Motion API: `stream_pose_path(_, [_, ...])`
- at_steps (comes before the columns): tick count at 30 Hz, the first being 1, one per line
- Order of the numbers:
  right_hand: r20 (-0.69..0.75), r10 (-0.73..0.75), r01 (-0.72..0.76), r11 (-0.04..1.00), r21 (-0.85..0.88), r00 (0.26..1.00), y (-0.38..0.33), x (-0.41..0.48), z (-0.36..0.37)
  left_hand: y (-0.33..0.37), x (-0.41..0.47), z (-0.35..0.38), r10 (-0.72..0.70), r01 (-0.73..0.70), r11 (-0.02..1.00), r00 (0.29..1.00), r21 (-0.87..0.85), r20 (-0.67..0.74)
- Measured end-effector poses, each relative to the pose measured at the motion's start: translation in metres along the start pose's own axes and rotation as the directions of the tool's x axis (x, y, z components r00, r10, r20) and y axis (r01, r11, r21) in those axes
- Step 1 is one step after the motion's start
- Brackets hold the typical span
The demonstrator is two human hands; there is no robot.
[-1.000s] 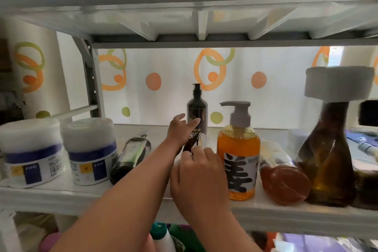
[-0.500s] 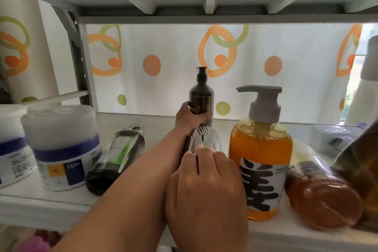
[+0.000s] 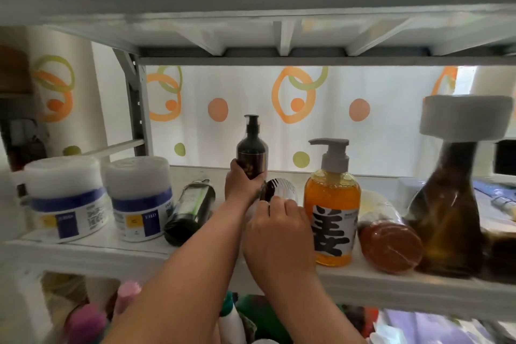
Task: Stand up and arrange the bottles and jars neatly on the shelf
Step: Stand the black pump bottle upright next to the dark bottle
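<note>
Head view: the left hand (image 3: 242, 186) has its fingers (image 3: 234, 170) wrapped round the lower body of the dark pump bottle (image 3: 252, 148), which stands upright toward the back edge of the shelf (image 3: 111, 254), near its middle. Just in front of it, the right hand (image 3: 279, 235) grips a ribbed clear container (image 3: 281, 188), beside the orange pump bottle (image 3: 332, 204). A dark green bottle (image 3: 192, 209) lies on its side left of the left wrist.
</note>
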State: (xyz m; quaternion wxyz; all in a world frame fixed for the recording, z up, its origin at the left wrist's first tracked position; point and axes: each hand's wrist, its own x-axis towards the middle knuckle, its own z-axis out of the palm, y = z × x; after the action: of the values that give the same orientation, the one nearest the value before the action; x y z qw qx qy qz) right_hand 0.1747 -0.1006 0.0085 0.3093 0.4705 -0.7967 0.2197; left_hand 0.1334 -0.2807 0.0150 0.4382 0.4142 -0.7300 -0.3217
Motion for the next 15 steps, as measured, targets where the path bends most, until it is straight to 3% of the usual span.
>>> stream_pose_path(10, [0.128,-0.103,0.103,0.995,0.003,0.986,0.001,-0.007,-0.021,0.013,-0.058,-0.061,0.015,-0.046,0.965,0.993,0.259,0.121])
stream_pose_path(13, [0.143,-0.137,0.132,0.99,0.045,0.98,0.004,-0.008,-0.026,0.028,-0.064,-0.065,-0.061,0.013,0.954,0.987,0.298,0.151])
stream_pose_path(15, [0.143,-0.132,0.122,0.99,0.075,0.981,0.005,-0.008,-0.026,0.035,-0.064,-0.062,-0.127,0.091,0.97,0.981,0.227,0.149])
